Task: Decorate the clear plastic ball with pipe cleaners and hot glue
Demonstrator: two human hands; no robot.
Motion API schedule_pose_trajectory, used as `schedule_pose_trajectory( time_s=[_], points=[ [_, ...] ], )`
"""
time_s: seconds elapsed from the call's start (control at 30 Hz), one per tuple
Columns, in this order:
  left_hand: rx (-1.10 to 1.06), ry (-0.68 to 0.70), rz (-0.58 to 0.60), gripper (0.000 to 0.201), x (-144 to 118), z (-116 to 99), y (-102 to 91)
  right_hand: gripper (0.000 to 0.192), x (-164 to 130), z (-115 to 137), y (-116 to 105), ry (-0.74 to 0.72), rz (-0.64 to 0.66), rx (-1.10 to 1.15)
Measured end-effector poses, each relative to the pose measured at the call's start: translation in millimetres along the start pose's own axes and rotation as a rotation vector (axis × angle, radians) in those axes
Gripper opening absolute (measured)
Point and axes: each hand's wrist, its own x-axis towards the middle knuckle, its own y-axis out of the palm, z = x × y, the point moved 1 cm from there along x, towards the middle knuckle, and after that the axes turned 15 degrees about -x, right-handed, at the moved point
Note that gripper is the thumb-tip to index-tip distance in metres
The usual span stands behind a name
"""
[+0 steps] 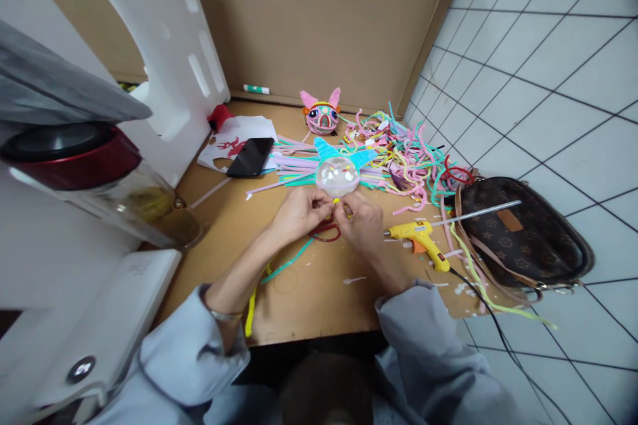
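left hand point(302, 214), right hand point(363, 222): fingertips pinch yellow piece point(336, 200) between them, likely for fine control | eared ball point(337, 178): just beyond, on cluttered bench point(309, 309) | glue gun point(420, 237): beside right hand, seemingly for easy reach

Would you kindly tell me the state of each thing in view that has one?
Left hand, pinching a small yellow piece
Right hand, pinching at the same piece
Phone, lying flat, unlit
Glue gun, on its side, glue stick inserted
Blue-eared ball, clear, ears attached
Pink-eared figure, upright
Marker, lying on its side
Jug, lid on
Bag, cannot tell whether closed
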Motion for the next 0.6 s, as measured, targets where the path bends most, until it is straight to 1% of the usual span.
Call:
schedule_pose_trajectory(
  time_s=[0.1, 0.17, 0.27, 0.37, 0.47, 0.6],
  points=[
    [-0.128, -0.056, -0.019, 0.024, -1, 0, 5.5, 0.018, 2, 1, 0, 0.088, -0.062, 0.147],
    [-0.237, -0.113, -0.024, 0.023, -1, -1, 9.6, 0.016, 4, 2, -2, 0.167, -0.071, 0.257],
    [-0.374, -0.175, -0.056, 0.024, -1, -4, 13.1, 0.016, 7, 3, -5, 0.257, -0.027, 0.415],
    [-0.451, -0.224, -0.137, 0.033, 1, -9, 13.5, 0.019, 10, 2, -5, 0.32, 0.038, 0.56],
    [-0.485, -0.248, -0.206, 0.041, 2, -11, 12.8, 0.021, 12, -1, -2, 0.358, 0.092, 0.697],
    [-0.489, -0.235, -0.24, 0.042, 3, -8, 10.5, 0.025, 13, -3, 0, 0.369, 0.104, 0.79]
  ],
)
